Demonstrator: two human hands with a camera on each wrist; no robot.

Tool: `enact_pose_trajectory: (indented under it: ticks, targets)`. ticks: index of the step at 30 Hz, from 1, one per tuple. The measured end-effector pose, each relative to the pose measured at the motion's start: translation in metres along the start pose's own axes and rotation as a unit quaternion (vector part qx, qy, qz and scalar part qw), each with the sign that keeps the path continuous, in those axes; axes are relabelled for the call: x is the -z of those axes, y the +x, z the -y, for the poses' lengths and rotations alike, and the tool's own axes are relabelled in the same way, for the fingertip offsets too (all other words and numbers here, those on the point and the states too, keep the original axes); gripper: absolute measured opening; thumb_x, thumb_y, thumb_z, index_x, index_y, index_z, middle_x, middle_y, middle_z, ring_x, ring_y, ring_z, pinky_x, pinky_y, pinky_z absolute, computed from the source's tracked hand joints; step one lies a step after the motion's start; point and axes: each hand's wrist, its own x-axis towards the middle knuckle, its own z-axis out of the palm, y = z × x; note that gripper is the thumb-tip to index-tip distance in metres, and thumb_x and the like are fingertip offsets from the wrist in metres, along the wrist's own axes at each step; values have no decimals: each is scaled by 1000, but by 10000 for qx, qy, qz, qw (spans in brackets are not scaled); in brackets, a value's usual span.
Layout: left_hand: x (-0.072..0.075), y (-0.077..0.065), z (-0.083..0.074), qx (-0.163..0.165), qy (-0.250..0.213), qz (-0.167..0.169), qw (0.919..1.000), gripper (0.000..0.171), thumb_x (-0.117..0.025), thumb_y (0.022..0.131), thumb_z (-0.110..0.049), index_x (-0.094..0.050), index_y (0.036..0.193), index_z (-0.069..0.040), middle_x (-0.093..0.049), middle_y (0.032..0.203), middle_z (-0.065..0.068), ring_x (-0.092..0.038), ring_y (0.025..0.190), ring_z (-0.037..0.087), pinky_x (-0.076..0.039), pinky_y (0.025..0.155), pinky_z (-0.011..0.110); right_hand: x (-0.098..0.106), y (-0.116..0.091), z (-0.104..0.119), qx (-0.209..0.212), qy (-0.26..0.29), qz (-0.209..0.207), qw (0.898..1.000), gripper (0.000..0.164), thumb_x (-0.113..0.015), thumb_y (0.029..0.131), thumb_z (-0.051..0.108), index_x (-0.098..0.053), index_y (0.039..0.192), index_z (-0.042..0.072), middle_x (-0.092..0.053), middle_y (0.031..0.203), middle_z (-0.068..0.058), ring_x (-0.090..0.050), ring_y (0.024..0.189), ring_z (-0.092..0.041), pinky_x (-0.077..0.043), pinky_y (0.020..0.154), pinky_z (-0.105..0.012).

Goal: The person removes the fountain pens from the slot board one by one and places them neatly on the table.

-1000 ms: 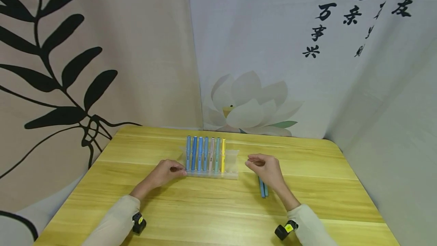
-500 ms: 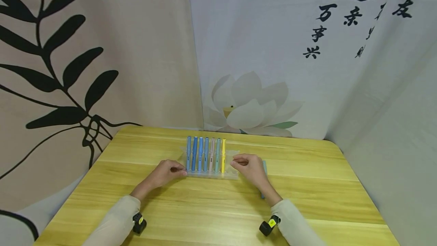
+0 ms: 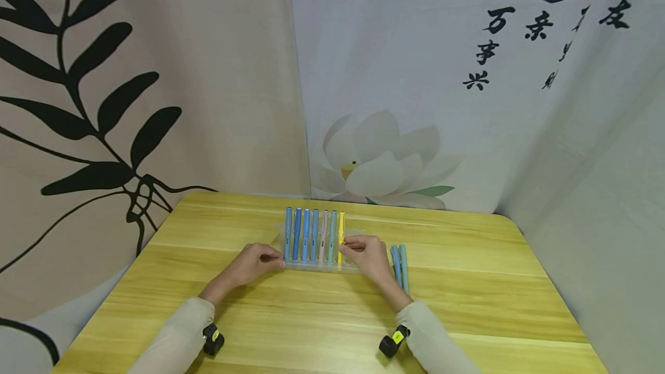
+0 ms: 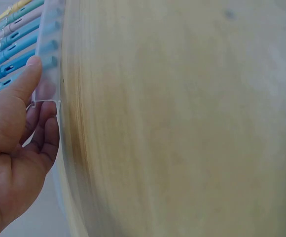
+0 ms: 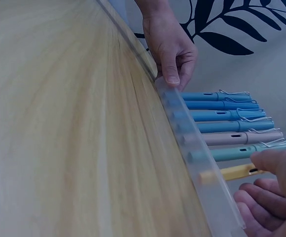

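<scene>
A clear plastic pen stand (image 3: 317,268) holds a row of upright capped pens: several blue ones (image 3: 305,235), a pink pen (image 3: 323,235), a teal pen (image 3: 332,235) and a yellow pen (image 3: 341,221) at the right end of the row. My left hand (image 3: 256,261) grips the stand's left end, the thumb on its front wall (image 4: 48,81) and the fingers curled below. At the other end, my right hand (image 3: 370,254) pinches the yellow pen between thumb and index finger. In the right wrist view the thumb overlaps the pen's capped end (image 5: 255,170), and the other fingers curl under it.
Right of the right hand, a blue pen (image 3: 396,264) and a teal pen (image 3: 403,264) lie side by side on the wooden table (image 3: 478,293). Behind the table hangs a printed cloth backdrop (image 3: 395,74).
My right hand has moved left from above the two loose pens, past the stand's right end, to the yellow pen. The left hand has stayed on the stand.
</scene>
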Motion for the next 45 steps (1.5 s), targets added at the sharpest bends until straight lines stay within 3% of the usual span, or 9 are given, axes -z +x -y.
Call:
enact_pose_trajectory:
  ticks: [18,32,45]
  targets:
    - [0,0,-6,49,51,11,10000,16,-72,98,-25,-79,104,-11,-74,95,-5,-61,79,8,-52,71,25,-7,0,3,-175,-81,-229,9996,18,-82,88,24,-81,99,9,-78,91,-5,-73,79,-16,-58,66,-29]
    - [0,1,-6,63,76,20,9999,16,-71,98,-25,-79,104,-12,-74,95,-5,-60,78,8,-52,70,25,-6,1,5,156,-74,-440,9989,17,-82,89,22,-80,99,8,-78,92,-4,-74,81,-16,-59,70,-29]
    - [0,-1,-5,101,64,49,9999,19,-70,99,-26,-79,105,-11,-74,95,-4,-59,77,8,-51,70,25,9,-3,22,259,271,-553,9978,18,-82,89,18,-80,103,8,-78,93,-6,-74,82,-17,-60,72,-30]
